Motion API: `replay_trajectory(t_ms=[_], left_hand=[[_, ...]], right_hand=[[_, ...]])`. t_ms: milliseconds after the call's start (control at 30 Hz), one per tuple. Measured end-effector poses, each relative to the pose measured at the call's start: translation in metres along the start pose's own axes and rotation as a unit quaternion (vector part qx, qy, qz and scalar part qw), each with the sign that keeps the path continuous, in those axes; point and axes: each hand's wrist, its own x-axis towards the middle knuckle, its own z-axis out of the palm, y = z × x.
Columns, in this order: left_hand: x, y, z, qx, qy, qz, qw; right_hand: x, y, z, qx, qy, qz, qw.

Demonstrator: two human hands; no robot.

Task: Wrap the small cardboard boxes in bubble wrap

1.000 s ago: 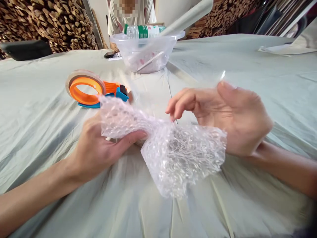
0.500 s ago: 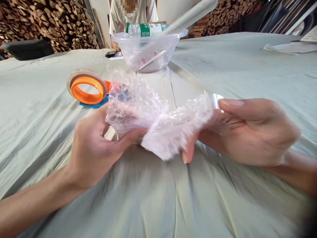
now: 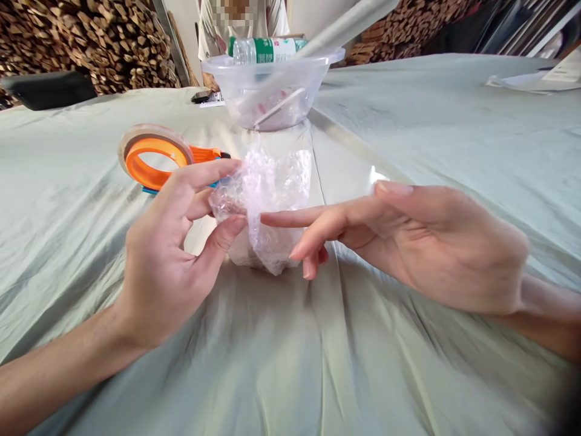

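A bundle of clear bubble wrap rests in front of me on the cloth, its flap folded upward in the middle. What it wraps cannot be made out. My left hand grips its left side, thumb in front and fingers behind. From the right, my right hand reaches in with fingers stretched and apart, the index fingertip at the raised fold. At that hand's thumb tip shows a small shiny strip, apparently clear tape. Behind my left hand lies an orange and blue tape dispenser with a tape roll.
A translucent basin stands further back, holding a green-labelled bottle and a long pale roll. A person is behind it. A phone, a black case and papers lie on the cloth-covered table.
The bubble wrap's right flap has folded leftward and up onto the bundle. My right hand's fingers have moved left and straightened. My left hand keeps its grip, its fingers shifted slightly.
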Motion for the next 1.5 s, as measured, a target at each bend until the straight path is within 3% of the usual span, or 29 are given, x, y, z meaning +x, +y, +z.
replay_trajectory(t_ms=[200, 300, 433, 533, 700, 867, 967, 1133, 1200, 1333, 1500], left_hand=[[-0.001, 0.003, -0.003, -0.059, -0.047, -0.006, 0.997], [0.004, 0.000, -0.001, -0.073, -0.025, 0.017, 0.997], [0.010, -0.002, 0.003, -0.070, 0.006, -0.032, 0.997], [0.010, 0.000, 0.002, -0.025, -0.003, -0.042, 0.999], [0.006, 0.003, 0.000, 0.100, -0.025, 0.008, 0.995], [0.002, 0.000, -0.005, 0.187, -0.093, 0.091, 0.974], [0.000, -0.002, -0.008, 0.188, -0.131, 0.114, 0.967], [-0.002, -0.003, -0.009, 0.117, -0.127, 0.048, 0.984], [-0.001, -0.004, -0.012, 0.121, -0.131, 0.076, 0.981], [0.002, -0.010, -0.020, 0.225, -0.205, 0.199, 0.932], [0.006, -0.015, -0.020, 0.176, -0.196, 0.163, 0.951]], right_hand=[[-0.004, 0.001, 0.002, -0.081, 0.046, -0.010, 0.996], [-0.006, 0.003, 0.001, -0.091, 0.048, -0.046, 0.994], [-0.005, 0.007, -0.001, -0.101, 0.047, -0.105, 0.988], [-0.003, 0.012, -0.003, -0.119, 0.034, -0.129, 0.984], [0.000, 0.015, -0.004, -0.106, 0.028, -0.140, 0.984], [0.001, 0.012, -0.004, -0.082, 0.028, -0.124, 0.989], [0.000, 0.012, -0.004, -0.077, 0.024, -0.122, 0.989], [-0.003, 0.010, -0.003, -0.082, 0.018, -0.104, 0.991], [-0.004, 0.008, -0.003, -0.083, 0.019, -0.087, 0.993], [-0.002, 0.008, -0.004, -0.093, 0.006, -0.082, 0.992], [-0.001, 0.011, -0.003, -0.065, 0.022, -0.093, 0.993]])
